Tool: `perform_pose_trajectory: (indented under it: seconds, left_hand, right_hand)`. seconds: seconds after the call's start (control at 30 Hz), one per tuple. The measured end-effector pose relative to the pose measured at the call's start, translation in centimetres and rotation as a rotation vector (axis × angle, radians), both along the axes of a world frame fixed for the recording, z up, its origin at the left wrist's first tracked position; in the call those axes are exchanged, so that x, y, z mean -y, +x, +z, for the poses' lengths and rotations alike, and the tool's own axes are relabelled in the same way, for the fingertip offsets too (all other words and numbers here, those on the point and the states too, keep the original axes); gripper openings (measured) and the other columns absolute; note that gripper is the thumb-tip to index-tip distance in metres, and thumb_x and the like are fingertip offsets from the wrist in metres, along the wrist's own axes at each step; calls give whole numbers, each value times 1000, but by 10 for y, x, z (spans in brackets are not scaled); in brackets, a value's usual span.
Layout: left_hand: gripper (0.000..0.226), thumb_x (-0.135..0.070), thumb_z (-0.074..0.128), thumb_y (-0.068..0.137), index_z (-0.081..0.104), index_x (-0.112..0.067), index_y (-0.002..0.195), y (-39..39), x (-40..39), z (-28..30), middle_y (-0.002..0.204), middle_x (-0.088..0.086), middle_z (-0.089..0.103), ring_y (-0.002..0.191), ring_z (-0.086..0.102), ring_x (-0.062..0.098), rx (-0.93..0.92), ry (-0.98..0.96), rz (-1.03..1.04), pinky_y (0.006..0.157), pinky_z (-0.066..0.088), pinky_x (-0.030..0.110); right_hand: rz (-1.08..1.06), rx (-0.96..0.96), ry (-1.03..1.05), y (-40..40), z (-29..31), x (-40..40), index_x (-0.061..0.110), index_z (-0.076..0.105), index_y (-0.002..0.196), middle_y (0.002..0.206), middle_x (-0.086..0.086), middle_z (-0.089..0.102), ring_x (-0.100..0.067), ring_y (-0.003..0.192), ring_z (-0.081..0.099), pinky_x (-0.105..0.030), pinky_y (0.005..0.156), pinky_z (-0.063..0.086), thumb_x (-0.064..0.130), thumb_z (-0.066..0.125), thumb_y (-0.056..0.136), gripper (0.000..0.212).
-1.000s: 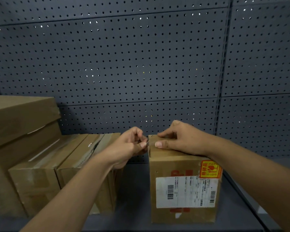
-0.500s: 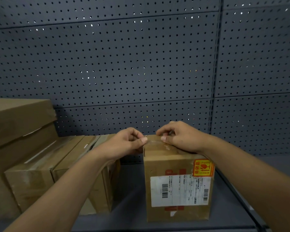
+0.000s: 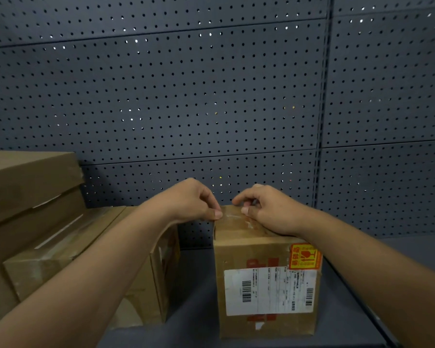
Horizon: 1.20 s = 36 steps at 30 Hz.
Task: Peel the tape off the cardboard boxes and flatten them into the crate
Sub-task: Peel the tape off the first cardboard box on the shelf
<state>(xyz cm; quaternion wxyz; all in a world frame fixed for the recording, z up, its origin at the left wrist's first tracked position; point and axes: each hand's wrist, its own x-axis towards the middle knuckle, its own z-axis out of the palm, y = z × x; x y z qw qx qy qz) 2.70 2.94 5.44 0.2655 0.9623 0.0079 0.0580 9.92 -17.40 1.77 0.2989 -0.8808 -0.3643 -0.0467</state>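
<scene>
Box point(image 3: 266, 285) with barcoded white shipping label point(image 3: 270, 291), orange fragile sticker point(image 3: 303, 259).

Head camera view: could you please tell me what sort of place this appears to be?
Probably a stockroom or warehouse shelf bay: a dark grey perforated metal back panel, brown cardboard boxes stacked at left, and a taped brown cardboard parcel with a white barcode shipping label on a grey shelf.
</scene>
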Motion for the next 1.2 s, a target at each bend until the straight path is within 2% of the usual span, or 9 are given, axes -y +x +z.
perform_pose_trajectory:
  seconds: [0.2,0.37,0.43,0.53,0.73,0.93,1.1,1.2]
  left_hand:
    - [6,-28,76,92,78,-29,86,3,9,0,93,-7,72,92,65,10,-1,120,57,84,53,32]
    - [5,-28,65,99,65,-32,103,2,13,-3,97,-8,64,90,61,11,-7,202,-22,77,51,30]
    - [10,-33,65,99,63,-36,109,2,13,-3,102,-5,65,93,63,13,-44,145,-35,86,54,34]
    - [15,-46,72,93,67,-38,105,0,13,-1,107,-6,65,100,62,12,-62,55,-21,93,52,35]
    - [15,-41,78,90,73,-31,101,-2,18,-7,105,-2,67,97,62,14,19,33,16,91,54,34]
    - [10,-35,73,96,75,-26,99,6,22,-11,97,-4,70,88,63,11,105,100,37,80,54,31]
    - [8,-37,77,92,75,-30,96,6,18,-11,96,-9,69,92,63,8,141,189,0,86,55,34]
    - [9,-37,79,90,75,-30,95,3,17,-11,95,-9,69,91,63,9,168,223,-22,85,56,35]
  right_hand:
    - [-4,0,-7,2,-1,0,24,66,131,108,13,51,-8,103,56,-32,99,47,19,56,105,29]
    - [-8,17,-17,1,-1,0,26,64,133,113,10,50,-10,106,55,-33,100,47,20,54,106,30]
    - [0,18,-13,0,-1,0,25,63,134,114,8,50,-11,106,55,-30,99,47,18,53,106,31]
    - [10,17,-16,0,-1,0,23,63,135,115,6,50,-13,107,55,-30,99,47,18,52,106,31]
    - [16,22,-13,0,-1,-1,23,64,133,117,5,51,-13,110,54,-31,100,46,18,52,106,30]
    - [10,29,-11,-1,-2,-1,22,64,133,115,8,49,-14,110,53,-32,101,46,18,52,106,30]
    - [12,27,-5,-2,-1,0,21,64,133,112,10,47,-14,107,55,-33,99,47,17,52,106,30]
    - [8,27,-4,-2,-1,-1,21,65,133,115,8,49,-14,108,55,-31,98,47,16,52,105,31]
